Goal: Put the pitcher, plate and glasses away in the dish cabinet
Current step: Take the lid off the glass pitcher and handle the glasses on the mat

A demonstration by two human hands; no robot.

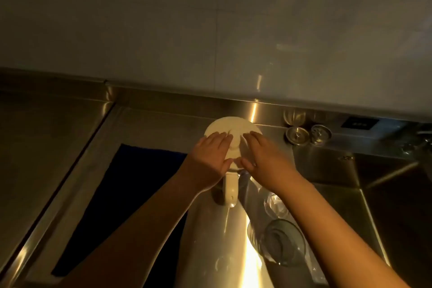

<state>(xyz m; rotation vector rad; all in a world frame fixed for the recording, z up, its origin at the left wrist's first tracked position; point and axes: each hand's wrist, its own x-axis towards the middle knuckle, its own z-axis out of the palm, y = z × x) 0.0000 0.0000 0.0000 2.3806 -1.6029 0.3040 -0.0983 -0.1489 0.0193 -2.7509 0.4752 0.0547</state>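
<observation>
Both hands lie flat on top of the white pitcher (pixel 230 145), which stands on the steel counter (pixel 58 147) close to the back ledge. The left hand (pixel 211 154) covers the left half of the round lid, fingers straight and together, thumb reaching toward the middle. The right hand (pixel 261 154) mirrors it on the right half, fingers straight, thumb tip almost meeting the other thumb above the pitcher's handle, which points back toward the person. Neither hand curls around anything; they press or rest on the lid.

A dark blue cloth (pixel 121 199) lies on the counter to the left, partly under the left forearm. Under the right forearm 2 clear glasses show, a smaller glass (pixel 275 206) farther in and a larger glass (pixel 282 243) nearer. I cannot tell whether they stand or lie. To the right is the sink (pixel 385 194), and 2 metal strainers (pixel 308 134) sit on the ledge behind it. I can't make out the plate in this dim light.
</observation>
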